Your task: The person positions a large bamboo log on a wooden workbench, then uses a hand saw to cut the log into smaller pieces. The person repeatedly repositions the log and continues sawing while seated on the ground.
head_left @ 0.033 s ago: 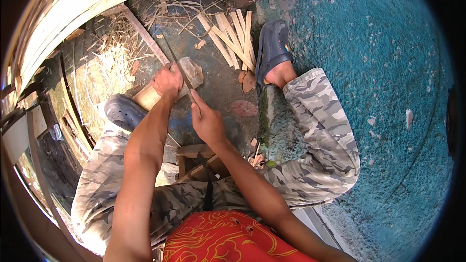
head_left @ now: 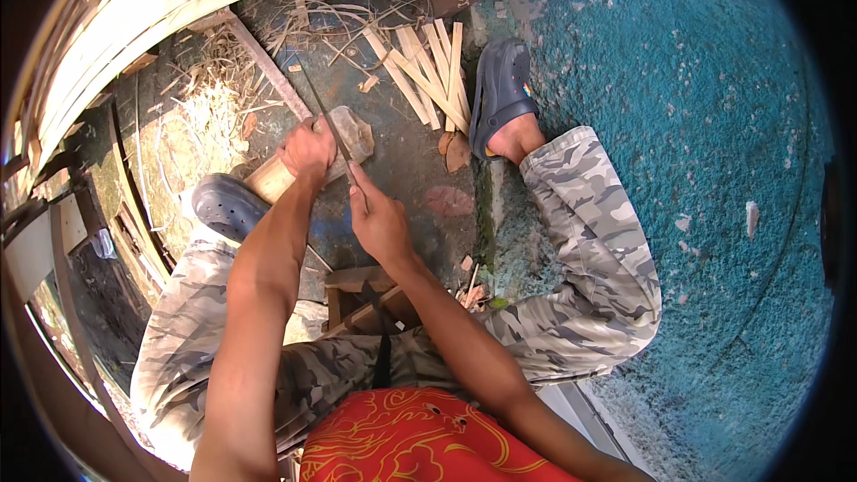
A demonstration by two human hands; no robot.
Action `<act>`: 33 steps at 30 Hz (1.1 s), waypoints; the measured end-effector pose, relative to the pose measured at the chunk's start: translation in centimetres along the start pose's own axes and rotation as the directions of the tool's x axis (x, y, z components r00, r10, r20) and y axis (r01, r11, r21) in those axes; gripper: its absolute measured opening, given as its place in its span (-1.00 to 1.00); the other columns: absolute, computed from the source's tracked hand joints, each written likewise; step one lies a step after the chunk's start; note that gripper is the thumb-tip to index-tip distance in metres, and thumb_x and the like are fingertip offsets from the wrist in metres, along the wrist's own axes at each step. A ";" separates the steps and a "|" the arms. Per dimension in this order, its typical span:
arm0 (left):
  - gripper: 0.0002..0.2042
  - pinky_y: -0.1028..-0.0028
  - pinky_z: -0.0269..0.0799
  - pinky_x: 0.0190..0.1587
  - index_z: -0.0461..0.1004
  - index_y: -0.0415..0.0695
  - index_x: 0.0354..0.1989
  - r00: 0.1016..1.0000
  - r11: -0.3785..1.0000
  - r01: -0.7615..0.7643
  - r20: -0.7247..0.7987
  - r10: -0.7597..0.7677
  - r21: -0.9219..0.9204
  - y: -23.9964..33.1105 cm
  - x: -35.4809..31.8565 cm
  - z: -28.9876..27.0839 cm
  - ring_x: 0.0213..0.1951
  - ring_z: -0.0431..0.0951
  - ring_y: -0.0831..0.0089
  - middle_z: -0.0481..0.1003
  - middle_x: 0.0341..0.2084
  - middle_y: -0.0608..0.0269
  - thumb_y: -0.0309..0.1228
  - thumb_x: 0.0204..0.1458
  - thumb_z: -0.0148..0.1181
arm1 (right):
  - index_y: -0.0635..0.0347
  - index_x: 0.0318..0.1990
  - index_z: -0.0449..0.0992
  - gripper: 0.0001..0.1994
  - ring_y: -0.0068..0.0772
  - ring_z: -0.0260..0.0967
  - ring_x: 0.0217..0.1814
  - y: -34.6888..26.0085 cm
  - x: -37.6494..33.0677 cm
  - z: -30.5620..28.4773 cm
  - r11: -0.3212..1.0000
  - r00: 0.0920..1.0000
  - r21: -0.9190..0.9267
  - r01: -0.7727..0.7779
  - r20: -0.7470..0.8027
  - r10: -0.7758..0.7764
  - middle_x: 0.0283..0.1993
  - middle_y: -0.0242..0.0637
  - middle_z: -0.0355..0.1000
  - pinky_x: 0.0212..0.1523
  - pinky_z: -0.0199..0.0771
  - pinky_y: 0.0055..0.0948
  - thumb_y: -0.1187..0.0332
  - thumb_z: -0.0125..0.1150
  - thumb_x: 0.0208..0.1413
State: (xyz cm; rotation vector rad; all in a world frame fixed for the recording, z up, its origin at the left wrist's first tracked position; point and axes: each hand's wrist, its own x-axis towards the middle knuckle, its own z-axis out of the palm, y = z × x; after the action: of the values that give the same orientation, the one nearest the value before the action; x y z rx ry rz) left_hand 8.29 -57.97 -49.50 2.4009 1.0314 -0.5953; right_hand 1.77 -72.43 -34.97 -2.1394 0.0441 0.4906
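My right hand [head_left: 382, 225] is closed round the near end of a long, thin, dark blade [head_left: 323, 107]. The blade slants away to the far left, and its edge is too small to make out. Beside it my left hand [head_left: 308, 150] is a closed fist, resting on a pale wooden block [head_left: 270, 180]. What its fingers hold is hidden. A rough, greyish stone-like lump [head_left: 355, 131] sits at the block's far right end, under the blade. From near my left fist a flat pinkish strip [head_left: 268, 67] runs off to the far left.
Several pale wooden sticks [head_left: 420, 71] lie loosely crossed beyond my hands. Shavings [head_left: 214, 116] are heaped on the left. My clog-shod feet [head_left: 230, 205] flank the work. A small wooden frame [head_left: 357, 278] stands between my legs; a rough blue surface [head_left: 714, 170] fills the right.
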 end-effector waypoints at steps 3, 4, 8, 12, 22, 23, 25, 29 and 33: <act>-0.49 0.15 0.08 0.34 0.64 0.03 0.06 0.999 0.999 0.010 -0.039 -0.008 0.045 0.3 -0.4 0.0 0.16 0.50 0.13 0.57 0.04 0.02 0.08 0.21 -0.07 | 0.10 0.35 0.39 -0.57 0.05 0.61 -0.32 1.8 -2.0 -0.6 0.996 0.994 0.012 -0.094 0.049 0.093 -0.29 0.15 0.54 -0.32 0.51 -0.30 0.30 0.10 0.37; -0.49 0.14 0.07 0.34 0.64 0.03 0.06 0.997 1.000 -0.015 -0.075 0.016 0.008 0.4 -0.4 0.0 0.15 0.50 0.12 0.58 0.04 0.02 0.08 0.21 -0.06 | 0.10 0.36 0.39 -0.57 0.04 0.62 -0.29 2.1 -4.5 -2.1 0.992 0.990 0.028 -0.124 0.071 0.121 -0.26 0.15 0.55 -0.30 0.53 -0.29 0.31 0.10 0.37; -0.50 0.13 0.07 0.35 0.65 0.03 0.05 0.997 1.000 0.000 -0.083 -0.002 -0.020 0.6 0.0 0.2 0.15 0.51 0.12 0.58 0.03 0.03 0.07 0.21 -0.06 | 0.03 0.37 0.38 -0.56 0.09 0.62 -0.15 1.5 -10.9 -6.5 0.997 0.999 -0.081 0.003 0.053 0.002 -0.16 0.16 0.57 -0.21 0.58 -0.25 0.30 0.09 0.37; -0.50 0.13 0.06 0.35 0.66 0.03 0.04 0.999 1.000 0.008 -0.053 -0.009 -0.022 0.4 0.4 0.1 0.15 0.51 0.14 0.60 0.01 0.04 0.07 0.21 -0.06 | -0.01 0.32 0.43 -0.59 0.23 0.53 0.00 0.3 -5.1 -3.4 0.958 0.950 -0.011 -0.285 0.131 0.284 -0.05 0.08 0.57 0.00 0.56 -0.10 0.31 0.10 0.34; -0.52 0.16 0.10 0.33 0.66 0.06 0.04 0.989 0.997 -0.051 -0.140 0.042 -0.057 0.2 -0.2 0.6 0.11 0.53 0.18 0.63 -0.05 0.04 0.07 0.20 -0.03 | -0.12 0.35 0.40 -0.57 0.17 0.55 -0.07 0.9 -6.9 -3.8 0.994 0.993 0.008 -0.109 0.055 0.108 -0.07 0.07 0.57 -0.15 0.59 -0.09 0.29 0.10 0.34; -0.52 0.16 0.11 0.32 0.66 0.06 0.04 0.994 0.999 -0.032 -0.110 0.028 -0.038 0.2 -0.2 0.7 0.11 0.54 0.17 0.63 -0.05 0.04 0.06 0.20 -0.03 | -0.14 0.36 0.40 -0.56 0.17 0.55 -0.06 0.6 -8.7 -4.9 0.988 0.984 -0.019 -0.155 0.085 0.156 -0.05 0.05 0.58 -0.14 0.59 -0.09 0.30 0.10 0.34; -0.52 0.16 0.13 0.31 0.65 0.05 0.04 0.993 1.000 -0.024 -0.112 0.023 -0.008 0.2 0.3 0.9 0.10 0.54 0.16 0.63 -0.05 0.04 0.06 0.20 -0.02 | -0.14 0.35 0.40 -0.56 0.17 0.56 -0.08 0.3 -8.6 -5.1 0.985 0.982 -0.044 -0.166 0.082 0.169 -0.06 0.02 0.58 -0.15 0.59 -0.08 0.30 0.11 0.34; -0.51 0.13 0.16 0.28 0.65 0.04 0.05 0.999 1.000 0.015 -0.040 -0.014 0.021 0.0 1.4 0.8 0.11 0.55 0.13 0.62 -0.03 0.02 0.07 0.22 -0.05 | -0.04 0.33 0.42 -0.59 0.26 0.52 -0.18 0.8 1.0 0.7 0.985 0.984 -0.063 -0.163 0.059 0.167 -0.19 0.15 0.55 -0.24 0.55 -0.10 0.28 0.09 0.35; -0.51 0.12 0.14 0.30 0.64 0.04 0.06 0.999 1.000 -0.020 -0.028 0.021 0.003 -0.1 1.3 0.8 0.14 0.52 0.14 0.60 0.02 0.04 0.07 0.22 -0.04 | -0.04 0.32 0.43 -0.60 0.28 0.50 -0.19 2.4 4.3 3.1 0.996 0.995 -0.011 -0.088 0.036 0.089 -0.26 0.18 0.52 -0.22 0.53 -0.11 0.27 0.09 0.35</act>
State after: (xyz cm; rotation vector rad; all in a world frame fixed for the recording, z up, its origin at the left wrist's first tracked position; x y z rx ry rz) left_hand 8.86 -57.58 -50.89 2.4262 1.0171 -0.5573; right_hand 4.23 -70.68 -39.98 -2.1437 0.1166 0.5828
